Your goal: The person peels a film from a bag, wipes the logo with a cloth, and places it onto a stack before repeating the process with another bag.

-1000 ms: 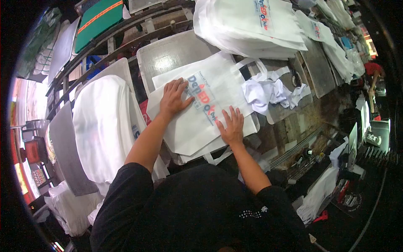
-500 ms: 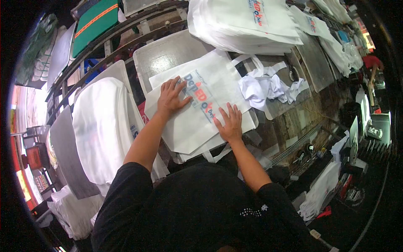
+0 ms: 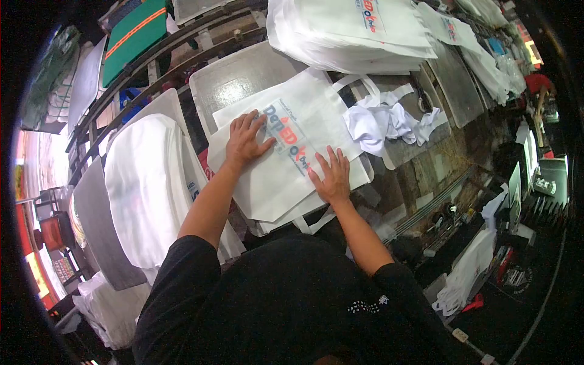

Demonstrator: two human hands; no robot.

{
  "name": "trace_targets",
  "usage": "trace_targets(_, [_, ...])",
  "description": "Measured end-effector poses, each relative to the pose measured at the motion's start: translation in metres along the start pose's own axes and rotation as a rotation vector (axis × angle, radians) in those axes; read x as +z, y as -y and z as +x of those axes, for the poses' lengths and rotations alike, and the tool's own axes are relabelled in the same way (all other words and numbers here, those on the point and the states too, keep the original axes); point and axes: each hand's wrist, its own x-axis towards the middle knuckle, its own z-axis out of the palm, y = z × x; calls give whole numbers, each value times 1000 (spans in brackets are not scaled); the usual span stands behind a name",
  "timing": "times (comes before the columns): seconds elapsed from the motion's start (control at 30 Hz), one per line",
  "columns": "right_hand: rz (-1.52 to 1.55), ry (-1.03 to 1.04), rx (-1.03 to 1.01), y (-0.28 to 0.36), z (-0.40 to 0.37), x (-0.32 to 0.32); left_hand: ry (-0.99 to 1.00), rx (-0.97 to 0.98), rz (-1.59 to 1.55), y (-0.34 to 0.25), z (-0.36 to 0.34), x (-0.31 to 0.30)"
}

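A white bag with blue and red print (image 3: 286,176) lies over other white bags on a grey board (image 3: 234,76) in front of me. My left hand (image 3: 248,143) rests flat on its left part with the fingers spread, beside the print. Near its lower right edge lies my right hand (image 3: 331,176), fingers apart, touching the lower end of the print. Neither hand grips anything. A crumpled white cloth (image 3: 386,121) sits just right of the bag, close to a white handle loop.
A thick stack of printed white bags (image 3: 347,39) is at the top. Another white stack (image 3: 146,188) lies on the left. A green board with an orange stripe (image 3: 135,39) is at the upper left. Part of another person (image 3: 538,85) shows at the far right.
The view has shifted slightly. Both hands stay flat on the bag in nearly the same places.
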Motion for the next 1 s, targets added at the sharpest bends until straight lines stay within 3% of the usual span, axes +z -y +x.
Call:
trace_targets(0.47, [11,-10,34,-2,0,5,15,-13,9,2,0,2])
trace_targets(0.67, [186,-86,79,-7,3,2,-21,-50,-28,7,0,7])
trace_targets(0.87, [313,-90,252,-17,14,7,67,-20,-72,2,1,-5])
trace_targets(1.0, [130,-42,346,11,34,-12,43,8,-18,-5,1,-10])
